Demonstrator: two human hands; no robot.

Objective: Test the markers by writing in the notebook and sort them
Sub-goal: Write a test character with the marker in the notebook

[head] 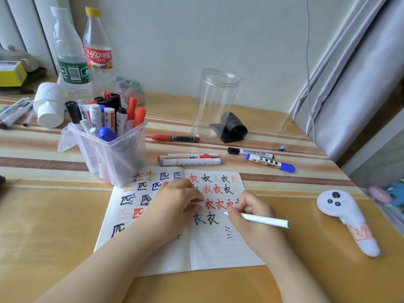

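Head: hands point(251, 212) on notebook point(218, 248).

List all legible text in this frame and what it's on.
"WHITEBOARD MARKER": black-capped white marker lying on the table.
"可口可乐": red label of the yellow-capped clear bottle.
"衣", repeated: right page of the open lined notebook.
"匹", repeated: its left page.
Green bottle label and other marker prints: too blurred.

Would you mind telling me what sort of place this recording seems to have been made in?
Probably a desk in a home room, set against a wall. A curtain hangs at the right, drink bottles stand at the back, and a game controller lies beside the open notebook.
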